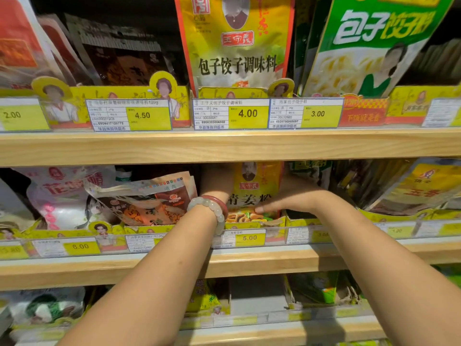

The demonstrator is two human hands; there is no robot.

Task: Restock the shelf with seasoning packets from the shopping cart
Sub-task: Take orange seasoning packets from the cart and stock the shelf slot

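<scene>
Hands meet on a yellow packet [252,193] at centre: left hand [215,182], at its 9 o'clock, grip hidden; right hand [287,198], at 3 o'clock, pinches its edge.

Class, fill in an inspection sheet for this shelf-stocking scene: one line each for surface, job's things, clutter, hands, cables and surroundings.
Surface: middle wooden shelf with a row of yellow card trays and price tags along its front.
Job's things: yellow ginger powder packet stands upright in its tray above the 5.00 tag; no shopping cart in view.
Clutter: brown packet leans askew in the tray to the left; pink and white bag beyond it.
Hands: left hand reaches behind the packet, fingers hidden; right hand lies against its front, thumb low on it.
Cables: nothing seen.
Surroundings: upper shelf with dumpling seasoning packets; lower shelf partly stocked.
</scene>
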